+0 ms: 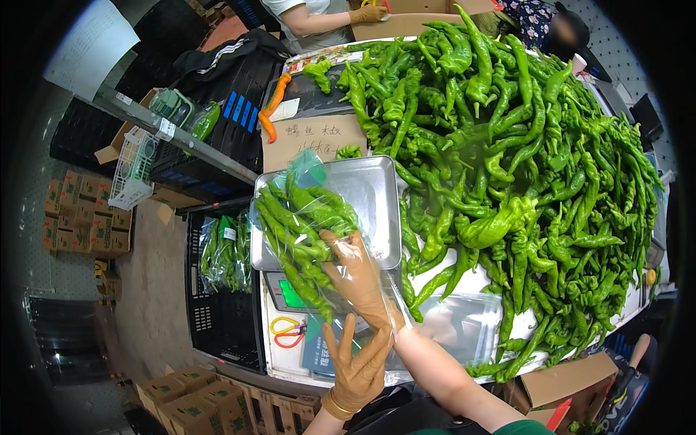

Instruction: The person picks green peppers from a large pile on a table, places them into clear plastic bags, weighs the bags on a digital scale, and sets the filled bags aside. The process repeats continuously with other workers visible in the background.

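Observation:
My right hand [354,275], in a tan glove, reaches into a clear plastic bag with its fingers round the long green peppers [290,225] inside. The bag lies over a steel scale pan [377,203], above a green-lit display [293,293]. My left hand [355,359], also gloved, is below the bag, near its edge, with fingers spread. Red-and-yellow scissors [288,333] lie left of it, and flat clear bags [457,326] lie under my right forearm.
A big pepper heap [507,203] covers the table's right. An orange pepper [275,101] and cardboard sign [312,134] sit behind the scale. A black crate [199,319] holds bagged peppers at left, beside a metal post [181,138]. Two other people [304,22] [536,22] are behind the table.

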The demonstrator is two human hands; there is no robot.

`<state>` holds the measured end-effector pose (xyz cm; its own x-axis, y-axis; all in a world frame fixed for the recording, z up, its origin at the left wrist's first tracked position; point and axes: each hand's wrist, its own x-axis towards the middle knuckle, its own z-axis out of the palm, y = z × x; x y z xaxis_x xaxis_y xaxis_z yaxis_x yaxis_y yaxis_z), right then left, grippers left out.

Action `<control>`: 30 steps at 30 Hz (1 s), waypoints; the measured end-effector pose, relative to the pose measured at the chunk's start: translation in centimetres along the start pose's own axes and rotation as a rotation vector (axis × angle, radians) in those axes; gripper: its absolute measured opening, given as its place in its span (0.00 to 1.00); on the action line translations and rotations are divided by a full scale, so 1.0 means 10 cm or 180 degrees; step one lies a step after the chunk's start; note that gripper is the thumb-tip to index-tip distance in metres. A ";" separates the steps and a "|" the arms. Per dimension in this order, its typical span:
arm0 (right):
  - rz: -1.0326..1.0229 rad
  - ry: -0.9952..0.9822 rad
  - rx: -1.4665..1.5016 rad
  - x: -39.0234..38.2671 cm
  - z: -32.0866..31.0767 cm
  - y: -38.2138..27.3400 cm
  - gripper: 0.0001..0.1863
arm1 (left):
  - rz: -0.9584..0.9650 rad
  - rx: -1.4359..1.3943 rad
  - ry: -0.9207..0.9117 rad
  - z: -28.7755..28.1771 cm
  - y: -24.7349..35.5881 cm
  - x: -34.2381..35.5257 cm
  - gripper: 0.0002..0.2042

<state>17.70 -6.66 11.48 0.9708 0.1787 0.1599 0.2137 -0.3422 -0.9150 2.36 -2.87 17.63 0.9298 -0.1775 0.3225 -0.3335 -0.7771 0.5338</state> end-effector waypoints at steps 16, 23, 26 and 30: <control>0.0025 0.0782 0.1100 -0.17 0.12 0.14 0.34 | -0.0111 0.0108 0.0067 -0.05 0.03 -0.01 0.26; -0.0273 0.1279 0.0658 -0.17 0.13 0.13 0.25 | -0.0095 0.0077 0.0046 -0.03 0.01 -0.06 0.30; -0.0288 0.1025 0.0996 -0.16 0.13 0.14 0.20 | -0.0132 0.0075 0.0034 -0.03 0.01 -0.05 0.30; 0.0141 0.1165 0.1159 -0.17 0.16 0.13 0.18 | -0.0167 0.0073 -0.0029 -0.03 0.01 -0.01 0.29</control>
<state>16.14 -5.93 9.42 0.9665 -0.1854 0.1775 0.1829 0.0126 -0.9830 2.16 -2.72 17.91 0.9473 -0.1417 0.2875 -0.2808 -0.7991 0.5315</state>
